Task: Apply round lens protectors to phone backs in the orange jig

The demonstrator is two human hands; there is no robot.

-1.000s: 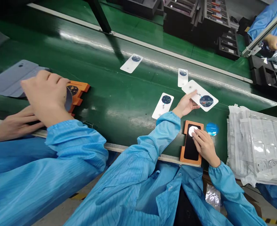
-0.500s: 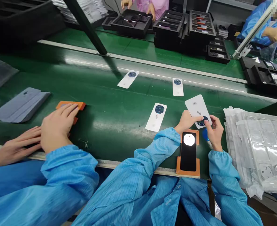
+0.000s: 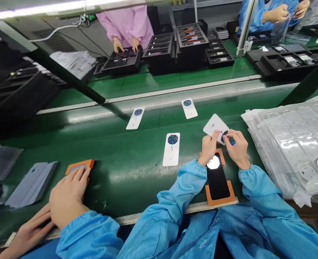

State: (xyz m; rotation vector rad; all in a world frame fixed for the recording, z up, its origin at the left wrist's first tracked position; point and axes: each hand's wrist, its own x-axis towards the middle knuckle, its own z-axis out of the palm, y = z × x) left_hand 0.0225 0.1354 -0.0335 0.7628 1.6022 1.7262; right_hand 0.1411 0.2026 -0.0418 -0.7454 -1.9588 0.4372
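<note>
Our left hand (image 3: 209, 148) is gripping a white card (image 3: 213, 124) between thumb and fingers, and the card is slanting just above it, right of the frame's centre. Our right hand (image 3: 237, 146), nearly closed, is pinching the card's dark disc (image 3: 224, 135).

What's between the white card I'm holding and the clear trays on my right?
In the head view, your right hand, its fingers at the card, then a bare strip of green bench before the trays.
</note>
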